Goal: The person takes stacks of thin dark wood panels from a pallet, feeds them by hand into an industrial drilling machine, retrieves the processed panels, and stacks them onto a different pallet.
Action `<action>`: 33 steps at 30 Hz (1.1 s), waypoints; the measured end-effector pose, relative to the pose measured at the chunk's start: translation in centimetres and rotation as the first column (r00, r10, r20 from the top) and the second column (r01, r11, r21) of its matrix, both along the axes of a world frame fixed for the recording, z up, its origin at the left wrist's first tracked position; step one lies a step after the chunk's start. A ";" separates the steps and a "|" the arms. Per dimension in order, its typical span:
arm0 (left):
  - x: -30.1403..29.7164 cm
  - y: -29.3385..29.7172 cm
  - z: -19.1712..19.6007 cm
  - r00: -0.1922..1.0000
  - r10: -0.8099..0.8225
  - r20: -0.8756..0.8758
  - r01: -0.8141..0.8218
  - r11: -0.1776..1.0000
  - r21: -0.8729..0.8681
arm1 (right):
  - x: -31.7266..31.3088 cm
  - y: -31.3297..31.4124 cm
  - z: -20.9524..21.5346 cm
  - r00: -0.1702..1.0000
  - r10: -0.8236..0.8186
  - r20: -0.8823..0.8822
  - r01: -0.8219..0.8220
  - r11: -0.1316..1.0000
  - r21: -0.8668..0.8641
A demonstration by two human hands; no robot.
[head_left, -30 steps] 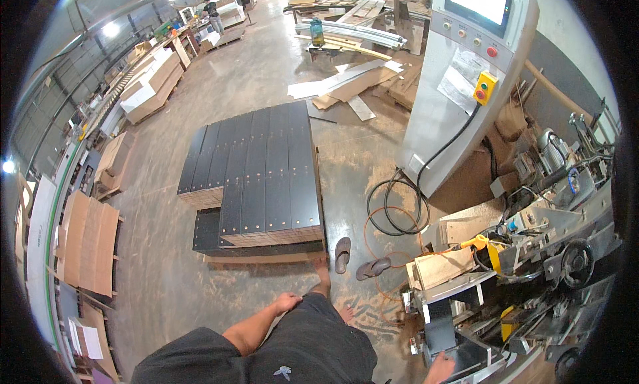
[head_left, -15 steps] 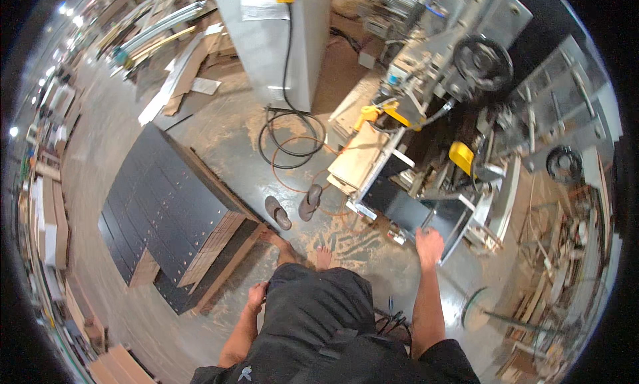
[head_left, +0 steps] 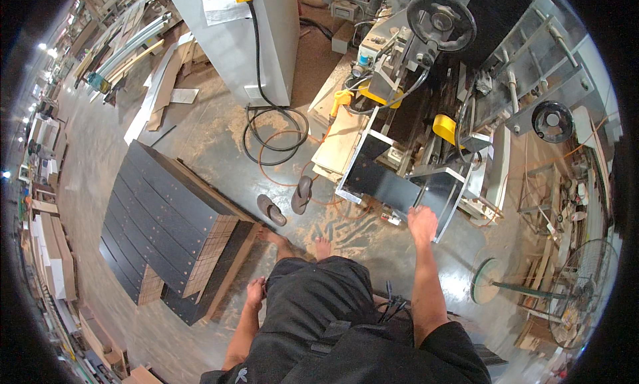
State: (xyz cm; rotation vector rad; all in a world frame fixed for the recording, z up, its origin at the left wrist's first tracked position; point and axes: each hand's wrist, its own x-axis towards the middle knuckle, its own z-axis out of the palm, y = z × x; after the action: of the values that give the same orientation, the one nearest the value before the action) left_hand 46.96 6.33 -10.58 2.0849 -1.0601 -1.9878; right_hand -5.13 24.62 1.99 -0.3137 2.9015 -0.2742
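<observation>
At centre right, the curled right hand [head_left: 423, 224], grip unclear, risks pinching if the flat black panel [head_left: 382, 184] slips; the lower-centre left hand [head_left: 255, 293] curls, contents hidden.

Floor [head_left: 90, 151]: grey, smooth, glossy in patches; tan sawdust [head_left: 231, 126] scattered over it. Far left: small bright lamps [head_left: 42, 46]; loose boards [head_left: 160, 94] in a heap. Left: stacked panels [head_left: 50, 251]. Right, near: pedestal fan [head_left: 532, 289], round base, wire guard.
</observation>
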 end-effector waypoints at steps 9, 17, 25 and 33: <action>-1.6 0.4 0.9 1.000 -0.005 0.010 0.005 1.000 -0.023 | -0.3 0.4 -0.6 1.000 0.007 0.019 -0.007 1.000 -0.008; -0.9 0.3 0.0 0.999 -0.049 -0.015 0.049 0.998 -0.037 | -0.3 0.1 -0.1 0.998 0.016 0.060 -0.016 1.000 -0.002; -1.4 0.2 0.1 0.998 -0.056 0.022 0.057 0.997 -0.044 | -0.3 0.3 0.0 0.999 0.010 0.047 -0.009 1.000 -0.029; -0.6 -0.2 1.0 0.997 -0.067 -0.042 0.060 0.987 -0.148 | -0.7 0.3 -0.8 1.000 -0.010 0.029 0.011 0.999 -0.046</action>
State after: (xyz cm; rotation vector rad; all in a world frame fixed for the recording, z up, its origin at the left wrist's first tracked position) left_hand 46.35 6.18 -9.54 1.9452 -1.2382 -1.9114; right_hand -5.84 24.87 1.15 -0.2991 2.8723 -0.3449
